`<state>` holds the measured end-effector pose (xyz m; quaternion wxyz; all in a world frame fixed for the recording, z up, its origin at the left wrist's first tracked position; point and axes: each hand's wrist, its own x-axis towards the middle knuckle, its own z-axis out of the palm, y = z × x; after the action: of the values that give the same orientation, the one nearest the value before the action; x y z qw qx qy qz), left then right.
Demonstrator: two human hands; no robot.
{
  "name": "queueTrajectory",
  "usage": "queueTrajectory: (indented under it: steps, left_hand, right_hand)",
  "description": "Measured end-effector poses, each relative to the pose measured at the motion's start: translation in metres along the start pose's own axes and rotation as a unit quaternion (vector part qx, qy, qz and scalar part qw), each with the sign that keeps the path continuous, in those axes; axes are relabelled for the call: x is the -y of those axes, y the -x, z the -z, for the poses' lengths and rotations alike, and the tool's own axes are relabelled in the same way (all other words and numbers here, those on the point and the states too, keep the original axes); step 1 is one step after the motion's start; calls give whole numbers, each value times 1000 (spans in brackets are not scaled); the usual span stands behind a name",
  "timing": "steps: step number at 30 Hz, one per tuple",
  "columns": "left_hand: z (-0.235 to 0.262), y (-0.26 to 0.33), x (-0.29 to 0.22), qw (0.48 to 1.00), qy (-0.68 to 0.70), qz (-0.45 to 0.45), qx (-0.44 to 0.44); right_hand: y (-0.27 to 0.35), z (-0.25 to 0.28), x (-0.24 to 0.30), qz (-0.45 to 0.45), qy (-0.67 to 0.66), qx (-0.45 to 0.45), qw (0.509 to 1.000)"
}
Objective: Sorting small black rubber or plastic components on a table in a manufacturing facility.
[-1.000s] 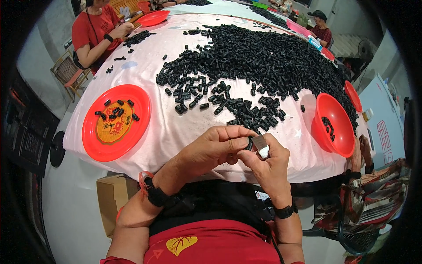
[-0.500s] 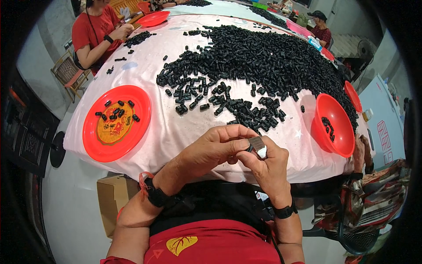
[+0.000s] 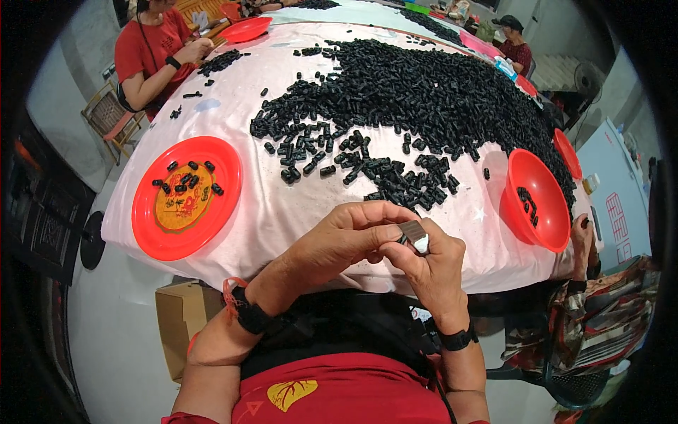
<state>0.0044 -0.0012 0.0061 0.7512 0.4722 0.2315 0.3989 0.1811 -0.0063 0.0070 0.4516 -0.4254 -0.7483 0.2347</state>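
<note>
My left hand and my right hand meet above the near edge of the table, fingers closed in a pinch. From my right hand's fingers sticks a small flat grey-brown blade with a white wrapping at its lower end. Between the left thumb and the blade shows a bit of a small black piece, mostly hidden by fingers. Just beyond my hands lie loose black ribbed cylindrical pieces, spilling from a large heap of the same kind.
A red plate with several black pieces is at left; a red bowl with a few stands at right. Across the pink-white tablecloth sit other people. A co-worker's hand is beside the bowl. A cardboard box stands on the floor.
My hands stay almost in place, with the blade tilted slightly. At right, the co-worker's hand has shifted and now shows a black piece in its fingers.
</note>
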Motion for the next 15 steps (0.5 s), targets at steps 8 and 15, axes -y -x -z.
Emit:
queueTrajectory:
  steps: [8, 15]
  left_hand:
    - [-1, 0, 1, 998, 55, 6, 2]
    - [2, 0, 2, 999, 34, 1, -2]
  right_hand:
    - [1, 1, -2, -14, 4, 12, 1000]
    - [1, 0, -4, -3, 22, 13, 1000]
